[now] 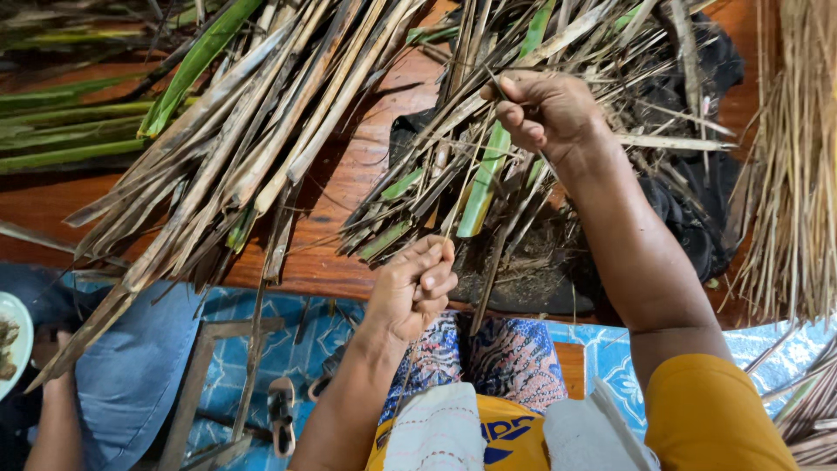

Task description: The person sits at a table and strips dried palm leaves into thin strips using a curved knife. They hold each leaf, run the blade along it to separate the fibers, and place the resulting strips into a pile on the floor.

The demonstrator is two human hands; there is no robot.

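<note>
**Both hands pinch one thin leaf strip**

Pinched between thumb and curled fingers, a thin, pale, dried leaf strip [471, 174] runs from the left hand [417, 288] up to the right hand [545, 109], which also grips it. Beneath lies a heap of dry and green leaf blades [261, 131] on the reddish wooden floor [349, 174]. Another person's blue-clad leg [131, 366] sits at left.

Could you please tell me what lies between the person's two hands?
In the head view, a thin dark strip runs from the left hand to the right hand, crossing dry and green leaf strips.
</note>
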